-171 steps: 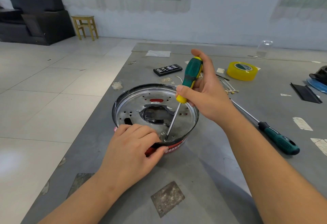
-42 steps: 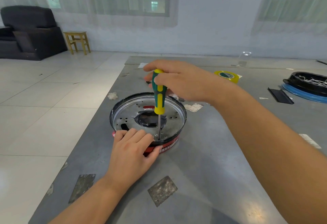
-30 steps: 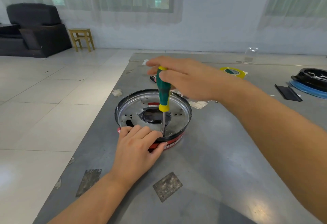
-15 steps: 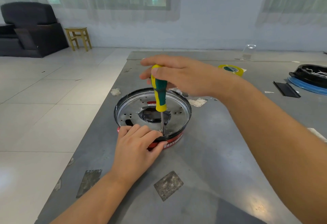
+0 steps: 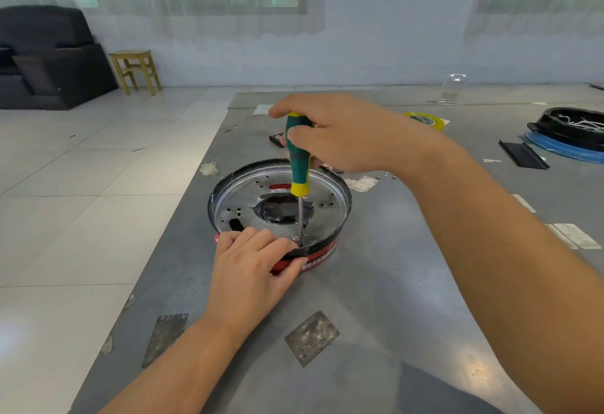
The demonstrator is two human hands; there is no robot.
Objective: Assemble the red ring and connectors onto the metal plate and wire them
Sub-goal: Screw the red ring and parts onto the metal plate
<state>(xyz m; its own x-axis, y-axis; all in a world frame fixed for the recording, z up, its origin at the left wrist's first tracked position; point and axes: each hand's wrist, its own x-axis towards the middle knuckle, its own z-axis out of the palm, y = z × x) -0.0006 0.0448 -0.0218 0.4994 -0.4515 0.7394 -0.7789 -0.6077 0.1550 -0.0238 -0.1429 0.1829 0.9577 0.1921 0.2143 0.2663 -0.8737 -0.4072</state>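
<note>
The grey desk (image 5: 376, 299) carries the work near its left edge, and that placement is one hazard: a hard sideways shove could walk the assembly toward the drop to the tiled floor. The metal plate (image 5: 327, 214), a shallow round pan with a black rim, sits on top of the red ring (image 5: 318, 255), which shows only as a red band under the near rim. The left hand (image 5: 251, 269) rests over the near rim, its fingers (image 5: 261, 240) bent and lying on the plate while the thumb presses against the red ring. The right hand (image 5: 340, 132) is wrapped round the green and yellow handle of the screwdriver (image 5: 300, 165), held close to upright with its tip at the near edge of the plate, just beside a small screw (image 5: 295, 237).

The chief risk, as I judge it, is the tip camming out: the left fingertips lie just beside the blade, so a slip could jab them or scratch the plate. A tilted shaft could also strip the screw head or drive it crooked. If the left hand eases off, the plate may turn on the ring and the holes lose alignment.

White lettering runs along the red ring, too blurred and partly hidden to read; no other writing is legible
</note>
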